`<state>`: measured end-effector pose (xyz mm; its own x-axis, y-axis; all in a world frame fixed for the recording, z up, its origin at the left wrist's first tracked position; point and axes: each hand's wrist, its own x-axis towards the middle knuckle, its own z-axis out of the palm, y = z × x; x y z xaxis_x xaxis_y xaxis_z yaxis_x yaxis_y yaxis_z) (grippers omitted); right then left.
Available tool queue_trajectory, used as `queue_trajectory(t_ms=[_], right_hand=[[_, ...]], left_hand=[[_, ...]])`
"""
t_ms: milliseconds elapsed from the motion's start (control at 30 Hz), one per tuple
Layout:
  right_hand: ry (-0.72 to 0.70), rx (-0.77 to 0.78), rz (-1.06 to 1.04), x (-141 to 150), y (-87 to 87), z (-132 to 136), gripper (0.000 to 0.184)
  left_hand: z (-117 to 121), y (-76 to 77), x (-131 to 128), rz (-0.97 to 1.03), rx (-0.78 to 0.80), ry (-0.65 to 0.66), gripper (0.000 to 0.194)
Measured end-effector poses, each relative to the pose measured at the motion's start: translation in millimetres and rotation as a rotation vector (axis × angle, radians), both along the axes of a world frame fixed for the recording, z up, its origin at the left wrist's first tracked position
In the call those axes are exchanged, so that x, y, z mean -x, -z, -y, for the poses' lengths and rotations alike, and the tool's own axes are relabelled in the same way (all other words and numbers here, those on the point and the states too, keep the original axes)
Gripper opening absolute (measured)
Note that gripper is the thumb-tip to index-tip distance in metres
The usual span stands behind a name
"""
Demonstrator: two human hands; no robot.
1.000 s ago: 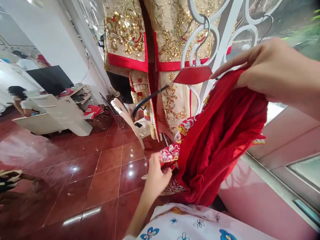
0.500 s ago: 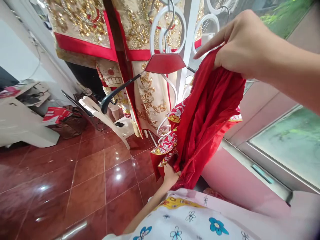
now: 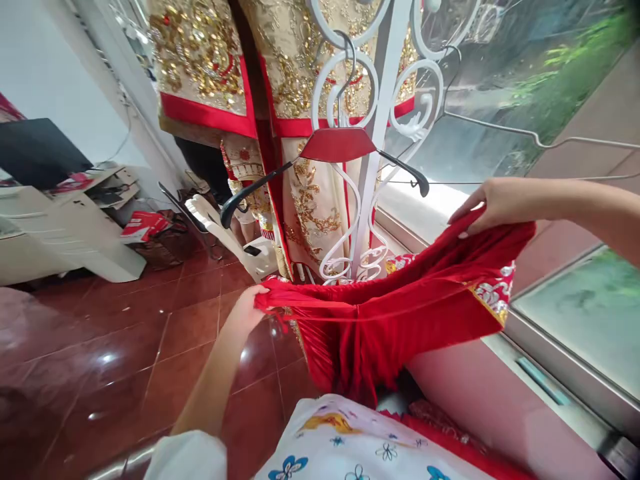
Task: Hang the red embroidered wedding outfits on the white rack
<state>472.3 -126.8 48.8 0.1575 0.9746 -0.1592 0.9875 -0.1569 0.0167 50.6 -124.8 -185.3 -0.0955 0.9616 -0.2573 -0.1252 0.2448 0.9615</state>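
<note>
Between both hands we spread a red garment (image 3: 380, 307) in front of a white scrollwork rack (image 3: 367, 187), its upper edge running from one hand to the other. The fingers of our left hand (image 3: 245, 310) grasp the gathered edge at one end, the cloth stretching away to the right of them. The fingers of our right hand (image 3: 500, 205) grip the edge near the opposite end from above, with the fabric lying beneath the palm, reaching slightly past the hand and hanging below it. Folds hide the left fingertips, so we cannot say for certain how many layers they pinch. Silver-and-gold embroidery (image 3: 494, 292) trims the cloth below our right hand, while the middle drops in loose pleats toward our white, flower-printed top (image 3: 345, 443). Above the garment, a hanger (image 3: 340, 145) with a red centre and black arms hangs from the rack. Behind it, we see a cream gown (image 3: 205, 63) worked in gold sequins and bordered in red. To the left, a pale chair (image 3: 217, 223) stands on the glossy red-tiled floor (image 3: 193, 323); farther back, a dark monitor (image 3: 43, 153) rises at a white desk (image 3: 75, 233), near a red-and-white box (image 3: 145, 227). At right, greenery shows through a window (image 3: 480, 93).
</note>
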Motion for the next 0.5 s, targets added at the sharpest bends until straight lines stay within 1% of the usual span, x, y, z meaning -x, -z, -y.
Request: queue_trajectory(t_ms=[67, 100, 133, 167, 233, 267, 300, 333, 367, 400, 500], right_hand=[[0.023, -0.005, -0.139, 0.2, 1.5, 3.6, 0.030], [0.031, -0.029, -0.193, 2.0, 0.9, 5.3, 0.026], [0.029, -0.064, -0.224, 4.8, -0.3, 6.8, 0.023], [0.024, -0.112, -0.220, 8.6, -1.8, 8.2, 0.022], [-0.006, -0.233, -0.139, 19.3, -4.8, 11.6, 0.019], [-0.034, -0.295, -0.100, 26.2, -6.1, 14.4, 0.018], [-0.059, -0.353, -0.084, 33.9, -7.4, 18.2, 0.015], [-0.077, -0.399, -0.102, 42.2, -8.7, 23.3, 0.014], [-0.084, -0.436, -0.149, 50.8, -10.1, 29.6, 0.012], [-0.083, -0.458, -0.209, 59.4, -11.8, 36.9, 0.012], [-0.074, -0.469, -0.395, 81.3, -18.3, 59.5, 0.010]], left_hand=[[-1.9, -15.1, 3.4, -0.074, -0.024, 0.049, 0.018], [-1.1, -19.1, 2.5, -0.124, -0.037, 0.087, 0.021], [0.4, -20.7, 0.3, -0.252, -0.045, 0.156, 0.021], [2.3, -19.9, -2.9, -0.447, -0.042, 0.240, 0.020], [6.5, -11.9, -11.6, -0.914, -0.004, 0.380, 0.020], [8.7, -5.4, -16.8, -1.111, 0.028, 0.410, 0.023], [11.1, 2.1, -22.5, -1.237, 0.064, 0.410, 0.022], [13.9, 10.3, -28.7, -1.277, 0.095, 0.387, 0.019], [17.5, 18.6, -35.3, -1.276, 0.110, 0.368, 0.015], [22.2, 26.8, -42.5, -1.277, 0.115, 0.365, 0.015], [43.7, 49.9, -68.8, -1.221, 0.090, 0.361, 0.034]])
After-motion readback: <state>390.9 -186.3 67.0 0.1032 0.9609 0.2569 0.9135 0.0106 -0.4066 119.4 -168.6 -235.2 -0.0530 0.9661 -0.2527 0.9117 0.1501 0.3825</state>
